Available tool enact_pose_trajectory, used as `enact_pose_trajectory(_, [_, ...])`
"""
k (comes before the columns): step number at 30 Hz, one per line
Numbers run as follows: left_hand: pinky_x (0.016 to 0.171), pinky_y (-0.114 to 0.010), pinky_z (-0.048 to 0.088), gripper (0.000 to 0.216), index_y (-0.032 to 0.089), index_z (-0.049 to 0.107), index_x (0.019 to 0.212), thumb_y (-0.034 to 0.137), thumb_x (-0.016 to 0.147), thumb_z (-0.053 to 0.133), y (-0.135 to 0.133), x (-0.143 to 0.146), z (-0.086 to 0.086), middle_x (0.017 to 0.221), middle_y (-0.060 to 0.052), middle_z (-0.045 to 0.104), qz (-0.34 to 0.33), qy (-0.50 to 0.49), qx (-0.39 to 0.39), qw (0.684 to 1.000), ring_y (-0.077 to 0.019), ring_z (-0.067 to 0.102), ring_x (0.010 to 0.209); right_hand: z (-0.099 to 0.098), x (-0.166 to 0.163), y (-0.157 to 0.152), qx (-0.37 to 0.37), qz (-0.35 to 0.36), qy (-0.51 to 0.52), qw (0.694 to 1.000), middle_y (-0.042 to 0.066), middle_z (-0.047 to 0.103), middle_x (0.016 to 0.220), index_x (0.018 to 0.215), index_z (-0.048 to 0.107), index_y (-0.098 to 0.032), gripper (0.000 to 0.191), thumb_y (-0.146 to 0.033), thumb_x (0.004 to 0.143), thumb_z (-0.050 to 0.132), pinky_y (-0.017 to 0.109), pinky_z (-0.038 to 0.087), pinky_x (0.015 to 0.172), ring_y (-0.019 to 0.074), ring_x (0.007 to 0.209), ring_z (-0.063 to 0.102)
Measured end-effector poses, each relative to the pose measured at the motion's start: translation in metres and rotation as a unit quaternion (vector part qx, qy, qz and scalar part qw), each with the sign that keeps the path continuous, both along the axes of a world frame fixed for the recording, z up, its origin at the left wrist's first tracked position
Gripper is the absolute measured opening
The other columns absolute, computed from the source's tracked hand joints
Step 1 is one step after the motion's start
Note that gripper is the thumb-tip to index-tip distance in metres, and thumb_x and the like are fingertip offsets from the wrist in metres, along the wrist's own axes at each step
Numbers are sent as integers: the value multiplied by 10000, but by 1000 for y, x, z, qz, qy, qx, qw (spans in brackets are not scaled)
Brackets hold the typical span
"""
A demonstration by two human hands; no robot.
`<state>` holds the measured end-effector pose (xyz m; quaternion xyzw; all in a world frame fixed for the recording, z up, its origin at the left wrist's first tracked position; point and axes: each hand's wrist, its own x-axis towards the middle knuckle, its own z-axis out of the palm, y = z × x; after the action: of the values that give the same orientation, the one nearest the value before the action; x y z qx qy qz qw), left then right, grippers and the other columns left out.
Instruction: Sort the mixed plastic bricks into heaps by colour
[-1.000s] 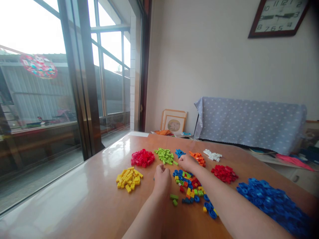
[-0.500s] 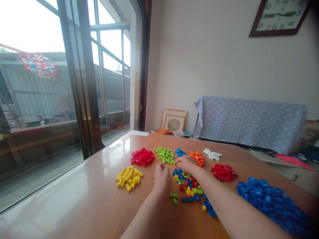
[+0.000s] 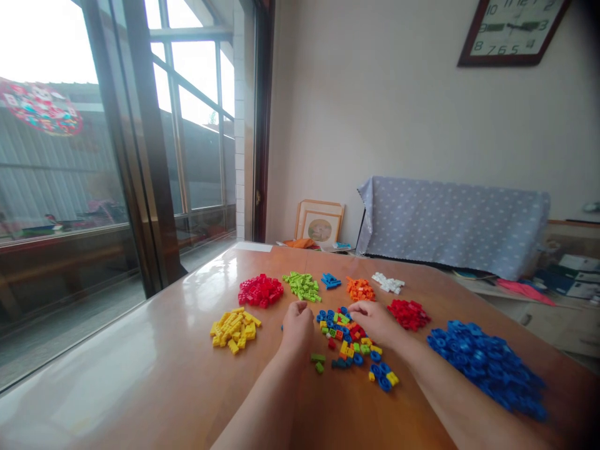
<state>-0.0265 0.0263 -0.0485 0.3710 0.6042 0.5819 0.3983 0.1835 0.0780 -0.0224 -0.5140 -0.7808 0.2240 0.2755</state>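
My left hand [image 3: 298, 325] is closed just below the light green brick pile [image 3: 302, 286], fingers curled together; whatever it may hold is hidden. My right hand [image 3: 374, 320] reaches over the right side of the mixed pile of toy bricks [image 3: 344, 334], with its fingertips bent down at the pile's upper edge. What its fingers pinch cannot be made out. Blue round pieces [image 3: 384, 378] and a yellow brick lie at the near end of the mixed pile. Two darker green bricks [image 3: 317, 358] sit below my left hand.
Around the brown table [image 3: 164, 375] stand sorted piles: yellow [image 3: 234, 329], pink-red [image 3: 260, 290], small blue [image 3: 330, 281], orange [image 3: 360, 289], white [image 3: 388, 282] and red [image 3: 408, 314]. A large blue heap [image 3: 485, 369] spreads at the right, under my right forearm's side.
My right hand has moved from near the green and small blue piles back to the mixed pile's upper right. My left hand stays about where it was. The camera view has shifted slightly.
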Motion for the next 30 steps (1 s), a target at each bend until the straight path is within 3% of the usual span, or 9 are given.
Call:
enact_pose_trajectory(4, [752, -300, 496, 374, 146, 613, 1137, 257, 787, 540, -5, 3, 7, 987, -122, 705, 4, 11, -4, 1000, -214, 660, 886, -4, 35, -30, -46, -10, 41, 998, 50, 752, 960, 1031, 735, -172, 354, -377, 827, 530, 292, 486, 775, 214, 869, 663])
enact_pose_trajectory(8, [739, -289, 491, 323, 141, 634, 1084, 247, 796, 530, -7, 5, 9, 999, -119, 707, -14, 43, 12, 999, -205, 664, 869, -4, 57, -50, -42, -48, 63, 996, 56, 741, 1002, 1081, 723, -173, 379, -366, 823, 525, 299, 473, 820, 219, 937, 653])
enact_pose_trajectory(13, [714, -264, 477, 275, 140, 659, 1021, 237, 784, 557, -9, 4, 11, 968, -100, 712, -40, 103, 29, 993, -187, 661, 827, -11, 69, -51, -39, -76, 64, 994, 20, 691, 773, 1022, 714, -165, 357, -345, 830, 472, 272, 450, 690, 185, 752, 621])
enact_pose_trajectory(18, [669, -239, 456, 228, 156, 682, 976, 232, 785, 582, -12, 2, 17, 892, -65, 713, -64, 187, 35, 980, -158, 633, 754, -14, 78, -47, -29, -37, 11, 999, -1, 668, 737, 921, 701, -183, 279, -323, 825, 479, 247, 406, 634, 166, 707, 595])
enact_pose_trajectory(25, [596, -211, 401, 214, 179, 710, 913, 164, 739, 587, -26, -5, 25, 738, -18, 674, -119, 338, -14, 933, -139, 588, 680, -10, 81, -51, -12, 0, -74, 997, 3, 687, 728, 816, 684, -195, 207, -327, 826, 525, 237, 337, 601, 155, 687, 578])
enact_pose_trajectory(30, [566, -200, 355, 271, 196, 707, 906, 131, 706, 537, -40, -9, 26, 804, -8, 681, -192, 429, -25, 882, -122, 572, 680, -11, 80, -53, -21, 0, -111, 994, 4, 690, 718, 812, 682, -202, 232, -342, 862, 504, 234, 302, 589, 145, 667, 572])
